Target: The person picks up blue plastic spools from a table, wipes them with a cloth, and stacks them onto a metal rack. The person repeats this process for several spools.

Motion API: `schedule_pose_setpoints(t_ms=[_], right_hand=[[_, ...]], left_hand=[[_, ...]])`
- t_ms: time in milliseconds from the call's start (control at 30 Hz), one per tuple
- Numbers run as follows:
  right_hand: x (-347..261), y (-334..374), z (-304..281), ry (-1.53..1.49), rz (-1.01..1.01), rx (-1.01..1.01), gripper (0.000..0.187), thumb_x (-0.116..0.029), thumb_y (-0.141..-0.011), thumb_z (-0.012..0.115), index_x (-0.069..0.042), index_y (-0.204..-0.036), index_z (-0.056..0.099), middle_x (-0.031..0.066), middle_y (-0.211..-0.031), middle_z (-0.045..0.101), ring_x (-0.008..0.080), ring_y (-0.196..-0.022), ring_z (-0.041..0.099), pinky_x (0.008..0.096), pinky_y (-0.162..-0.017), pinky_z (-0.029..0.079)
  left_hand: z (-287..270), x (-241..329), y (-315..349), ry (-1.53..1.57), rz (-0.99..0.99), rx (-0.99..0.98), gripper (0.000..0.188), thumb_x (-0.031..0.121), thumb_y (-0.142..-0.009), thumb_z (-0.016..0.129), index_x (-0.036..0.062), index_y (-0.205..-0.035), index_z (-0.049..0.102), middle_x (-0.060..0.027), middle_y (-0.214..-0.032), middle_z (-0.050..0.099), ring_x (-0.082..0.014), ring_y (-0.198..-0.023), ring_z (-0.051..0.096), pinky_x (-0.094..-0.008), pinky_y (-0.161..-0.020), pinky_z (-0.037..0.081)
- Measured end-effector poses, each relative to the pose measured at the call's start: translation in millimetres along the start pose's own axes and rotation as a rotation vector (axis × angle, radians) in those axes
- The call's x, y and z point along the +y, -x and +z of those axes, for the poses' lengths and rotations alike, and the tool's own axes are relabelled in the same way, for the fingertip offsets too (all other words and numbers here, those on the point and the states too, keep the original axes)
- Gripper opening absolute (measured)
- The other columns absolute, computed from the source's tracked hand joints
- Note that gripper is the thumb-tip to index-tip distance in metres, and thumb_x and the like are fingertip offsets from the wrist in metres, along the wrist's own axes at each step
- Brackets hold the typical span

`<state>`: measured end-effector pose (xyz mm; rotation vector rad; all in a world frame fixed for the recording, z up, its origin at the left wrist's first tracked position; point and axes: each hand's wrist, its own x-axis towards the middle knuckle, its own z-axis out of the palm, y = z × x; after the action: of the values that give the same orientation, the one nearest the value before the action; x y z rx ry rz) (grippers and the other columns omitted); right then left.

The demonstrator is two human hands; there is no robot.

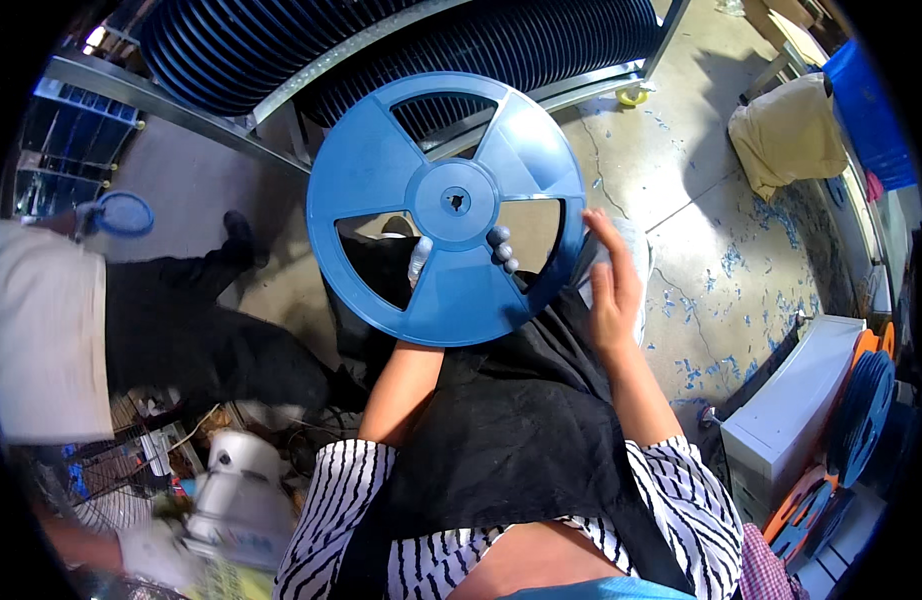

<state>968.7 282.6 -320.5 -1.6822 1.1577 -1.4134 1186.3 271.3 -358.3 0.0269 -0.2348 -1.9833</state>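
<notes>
Held up in front of the black cloth apron, facing the wearer: a large, round, blue plastic reel disc with a raised hub, a small centre hole and three wide cut-out windows. Probably light for such breadth and stiff through the solid sectors, but perhaps slightly springy along the narrow rim beside the windows. Smooth and glossy, so likely slippery under a loose grip; hardly fragile, yet possibly open to chipping at the edge. Best to take hold near the hub across a solid sector for balance, or by opposite sides of the rim for steadier turning. Apparently grasped from behind by the left hand, across the lower solid sector, with a thumb in the left window and grey-covered fingertips in the right one; no view of the palm. Released beside the right rim, by contrast, and seemingly empty: the right hand, with spread fingers pointing up along the edge; cannot tell contact from a near miss at the fingertips. Lower down, a bare left forearm under the near edge and a right forearm slanted inward from a black-and-white striped sleeve.
</notes>
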Motion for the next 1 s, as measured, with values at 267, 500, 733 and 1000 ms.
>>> schedule_pose_setpoints(t_ms=[267,500,733,1000], right_hand=[[81.2,17.3,-50.4,0.145,0.267,0.191,0.032,-0.019,-0.096,0.047,-0.002,-0.122,0.056,0.0131,-0.124,0.058,0.0250,-0.121,0.050,0.0354,-0.103,0.035],[158.8,36.8,-66.9,0.676,0.223,0.039,0.041,-0.019,-0.086,0.062,-0.008,-0.125,0.054,0.0121,-0.130,0.053,0.0351,-0.129,0.039,0.0423,-0.105,0.033],[163.0,38.2,-62.2,0.918,0.114,-0.037,0.041,-0.018,-0.083,0.065,-0.012,-0.122,0.056,0.0088,-0.132,0.051,0.0341,-0.127,0.040,0.0428,-0.105,0.033],[160.9,36.8,-67.4,0.968,0.126,-0.066,0.040,-0.015,-0.081,0.064,-0.009,-0.120,0.056,0.0116,-0.132,0.049,0.0337,-0.126,0.039,0.0429,-0.105,0.032]], left_hand=[[-1.0,3.5,-0.8,0.056,-0.023,-0.071,0.079,0.046,-0.080,0.062,0.0022,-0.139,0.034,-0.0253,-0.128,0.047,-0.0388,-0.109,0.054,-0.0500,-0.094,0.046],[11.4,11.0,-0.8,-0.009,0.086,-0.018,0.076,0.048,-0.084,0.058,0.0016,-0.140,0.032,-0.0264,-0.129,0.046,-0.0376,-0.112,0.053,-0.0491,-0.095,0.047],[19.6,60.8,51.6,-0.068,0.182,0.263,0.071,0.039,-0.088,0.055,-0.0024,-0.140,0.031,-0.0320,-0.132,0.042,-0.0412,-0.115,0.052,-0.0510,-0.097,0.046],[-37.9,114.4,69.0,-0.352,0.437,0.548,0.032,0.025,-0.092,0.055,0.0031,-0.115,0.059,-0.0130,-0.110,0.064,-0.0206,-0.099,0.061,-0.0362,-0.089,0.051]])
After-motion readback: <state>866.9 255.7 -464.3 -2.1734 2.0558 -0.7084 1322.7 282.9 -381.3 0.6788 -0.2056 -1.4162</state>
